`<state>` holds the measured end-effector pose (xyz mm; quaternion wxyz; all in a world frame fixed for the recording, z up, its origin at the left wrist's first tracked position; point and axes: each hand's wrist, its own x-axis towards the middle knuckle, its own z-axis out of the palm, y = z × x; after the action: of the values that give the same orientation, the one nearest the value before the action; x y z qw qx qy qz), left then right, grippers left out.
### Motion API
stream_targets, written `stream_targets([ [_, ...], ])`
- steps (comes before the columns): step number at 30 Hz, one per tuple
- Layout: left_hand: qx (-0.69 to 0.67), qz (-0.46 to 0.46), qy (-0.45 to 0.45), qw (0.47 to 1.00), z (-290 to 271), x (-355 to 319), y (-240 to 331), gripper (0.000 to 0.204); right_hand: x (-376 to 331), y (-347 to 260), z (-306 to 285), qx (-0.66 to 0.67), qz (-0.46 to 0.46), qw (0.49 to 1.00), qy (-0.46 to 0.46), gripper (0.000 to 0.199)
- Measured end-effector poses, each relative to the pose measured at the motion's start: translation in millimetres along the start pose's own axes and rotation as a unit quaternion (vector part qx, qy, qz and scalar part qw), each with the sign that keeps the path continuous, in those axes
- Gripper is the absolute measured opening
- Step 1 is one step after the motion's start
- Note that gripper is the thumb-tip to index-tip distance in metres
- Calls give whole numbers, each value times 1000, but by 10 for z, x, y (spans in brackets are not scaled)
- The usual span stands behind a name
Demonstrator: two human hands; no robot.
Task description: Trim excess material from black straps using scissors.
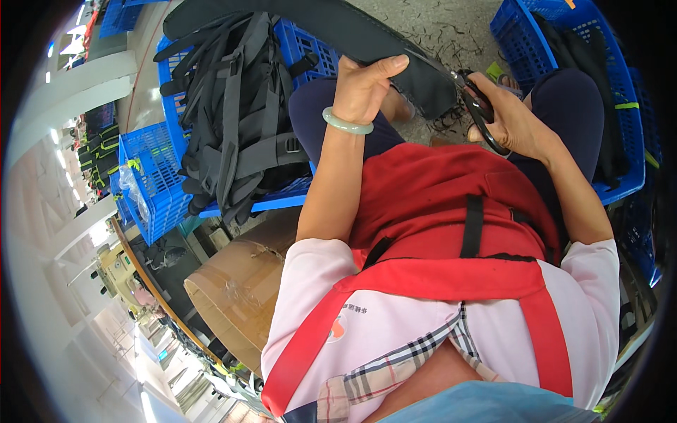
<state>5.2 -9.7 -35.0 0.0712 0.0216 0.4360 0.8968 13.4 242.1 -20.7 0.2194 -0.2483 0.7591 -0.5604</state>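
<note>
My left hand (368, 88) grips the end of a long dark padded fabric strap (331, 27) that runs up and left across the view. A pale green bangle (347, 124) sits on that wrist. My right hand (509, 113) holds black scissors (478, 106) whose blades meet the strap's cut end (431, 88). Both hands are above my knees, over a red apron (430, 204).
A blue crate (154, 176) at left holds a pile of grey and black straps (236, 113). Another blue crate (606, 92) with dark fabric stands at right. A cardboard box (236, 289) sits lower left. Thread scraps litter the floor (451, 32).
</note>
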Motion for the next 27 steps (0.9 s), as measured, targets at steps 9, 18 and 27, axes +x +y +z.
stream_targets([
  [9,-1,-7,-11,1000,-35,3,-26,25,0,43,-23,41,111,991,-66,61],
  [18,7,-10,-29,1000,-18,-19,-60,23,88,-16,-17,-53,98,993,-36,59],
  [27,-2,-35,-6,999,68,-13,-125,21,115,-3,25,-66,80,995,-8,54],
])
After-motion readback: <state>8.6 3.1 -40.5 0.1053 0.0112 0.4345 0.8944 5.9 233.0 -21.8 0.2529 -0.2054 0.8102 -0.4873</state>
